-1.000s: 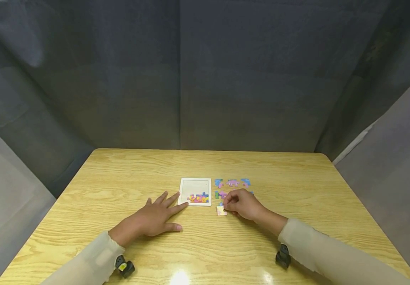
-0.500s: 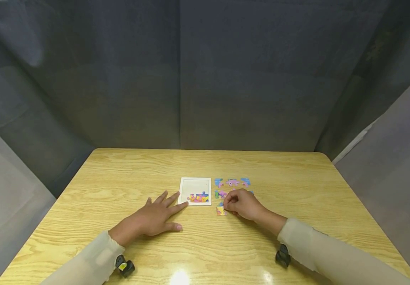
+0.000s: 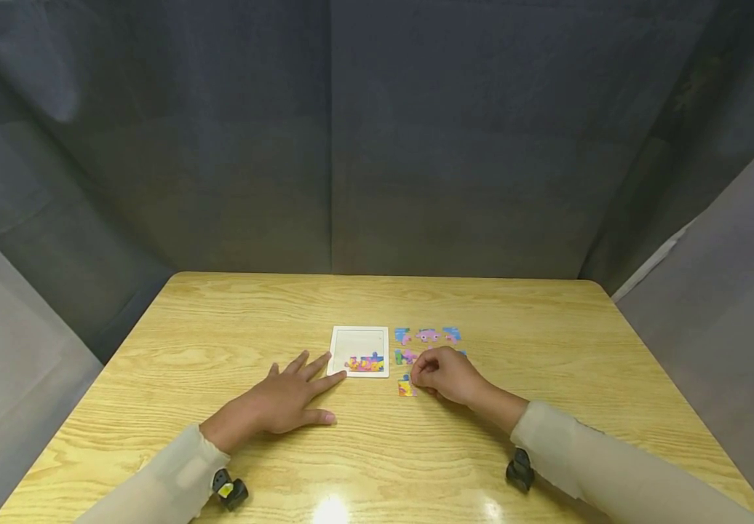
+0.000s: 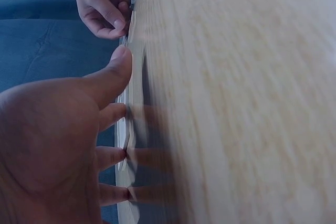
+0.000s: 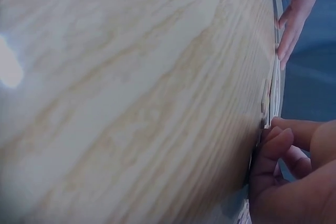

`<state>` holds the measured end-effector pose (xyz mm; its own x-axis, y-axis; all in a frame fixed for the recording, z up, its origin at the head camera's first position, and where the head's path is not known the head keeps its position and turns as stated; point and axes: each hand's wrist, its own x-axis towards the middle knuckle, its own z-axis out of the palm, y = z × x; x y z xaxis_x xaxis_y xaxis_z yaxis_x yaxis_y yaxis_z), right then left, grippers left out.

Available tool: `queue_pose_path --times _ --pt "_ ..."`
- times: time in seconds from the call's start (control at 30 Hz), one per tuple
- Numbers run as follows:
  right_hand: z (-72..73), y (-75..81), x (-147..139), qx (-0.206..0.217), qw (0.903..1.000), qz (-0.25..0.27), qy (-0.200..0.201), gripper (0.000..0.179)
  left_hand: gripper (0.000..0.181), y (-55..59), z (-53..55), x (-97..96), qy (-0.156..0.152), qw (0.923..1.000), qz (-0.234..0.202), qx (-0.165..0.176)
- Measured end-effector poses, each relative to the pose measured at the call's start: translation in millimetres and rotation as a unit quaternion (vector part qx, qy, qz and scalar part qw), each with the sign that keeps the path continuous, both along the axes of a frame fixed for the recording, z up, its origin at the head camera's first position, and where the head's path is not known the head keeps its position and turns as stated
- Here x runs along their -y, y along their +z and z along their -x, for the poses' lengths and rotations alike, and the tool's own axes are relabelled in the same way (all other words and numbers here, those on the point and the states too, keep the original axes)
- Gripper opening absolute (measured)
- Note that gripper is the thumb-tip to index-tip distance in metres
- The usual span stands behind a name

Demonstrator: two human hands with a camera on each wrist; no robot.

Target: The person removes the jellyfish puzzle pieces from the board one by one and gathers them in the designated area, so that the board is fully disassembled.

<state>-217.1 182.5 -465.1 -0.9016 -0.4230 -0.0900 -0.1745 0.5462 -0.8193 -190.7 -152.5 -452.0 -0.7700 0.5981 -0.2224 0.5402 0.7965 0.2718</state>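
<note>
A white square puzzle tray [image 3: 359, 340] lies on the table, with several joined jigsaw pieces [image 3: 365, 363] along its lower right. My left hand [image 3: 288, 400] is spread beside it, fingertips at the tray's left edge and lower corner, thumb on the wood side. Right of the tray, my right hand [image 3: 445, 375] has its thumb and index finger pinched at the right edge of a yellow jigsaw piece [image 3: 406, 388] with a blue knob. In the right wrist view that hand's fingertips [image 5: 278, 139] meet low over the tabletop. The hand covers part of the loose pieces behind it.
Loose jigsaw pieces lie in rows right of the tray, among them a pink one with eyes [image 3: 428, 335] and a blue corner one [image 3: 452, 334]. The wooden table [image 3: 514, 313] ends at a dark curtain [image 3: 455, 145].
The yellow piece at my right fingertips has lost its pale glare and its colours show clearly, as its tilt shifts slightly. Both hands stay in nearly the same place.
</note>
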Motion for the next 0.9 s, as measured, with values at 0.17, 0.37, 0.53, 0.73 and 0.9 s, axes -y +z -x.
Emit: queue_pose_path --times 0.17,0.37,0.53,0.73,0.9 --pt "3.8 3.1 6 -0.006 1.0000 -0.003 -0.004 0.008 0.074 -0.7 0.4 0.1 -0.002 1.0000 -0.003 -0.001" --pt "11.1 7.8 24 -0.004 0.9999 0.011 -0.006 0.006 0.075 -0.8 0.2 0.3 -0.001 1.0000 -0.003 0.000" --pt "18.1 8.5 44 -0.005 0.9999 0.016 -0.003 0.006 0.075 0.4 0.4 0.1 0.003 1.0000 -0.004 0.004" --pt "25.6 6.7 63 -0.025 0.9996 0.004 0.009 0.008 0.075 0.6 1.5 -0.4 0.002 1.0000 0.000 0.003" --pt "31.0 3.3 74 -0.046 0.9986 -0.027 0.005 0.010 0.075 -0.9 2.3 0.0 0.002 1.0000 0.000 0.002"
